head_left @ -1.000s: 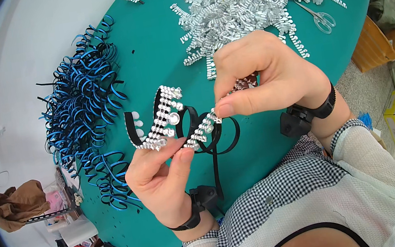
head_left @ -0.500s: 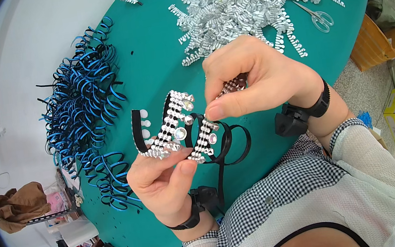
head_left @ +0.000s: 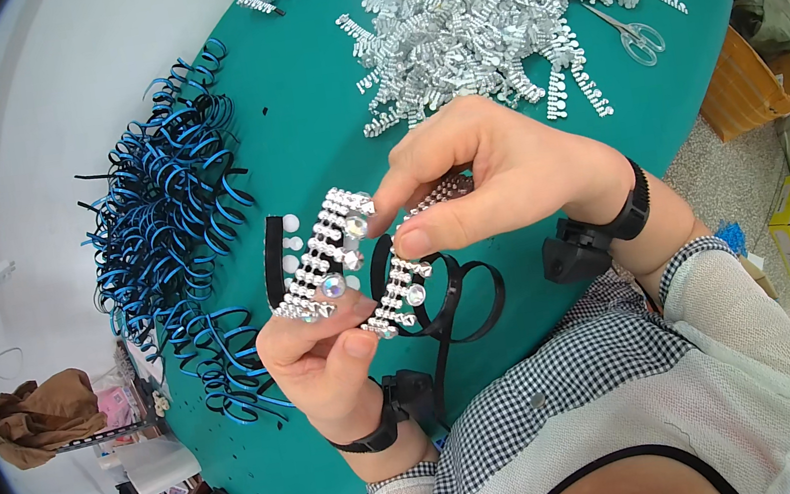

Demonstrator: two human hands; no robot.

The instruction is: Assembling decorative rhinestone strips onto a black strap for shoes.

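Note:
Above the green table I hold a rhinestone trim strip, silver beads with larger faceted stones along one edge and a black band backing. My left hand pinches its lower bend between thumb and fingers. From the right, my right hand grips another stretch of the trim, its thumb pressed on the beads and more beadwork tucked in the palm. A short black band with pale round discs stands up beside the trim on the left. Black ribbon hangs in loops behind my hands.
Blue and black coiled ribbons are heaped on the left of the green tabletop. A large pile of silver strips lies at the back, with clear-handled scissors to its right. Cardboard boxes stand on the floor at right.
My right hand has shifted left and slightly down, its fingers now close to the upper part of the trim. The trim has turned, showing more of its beaded face.

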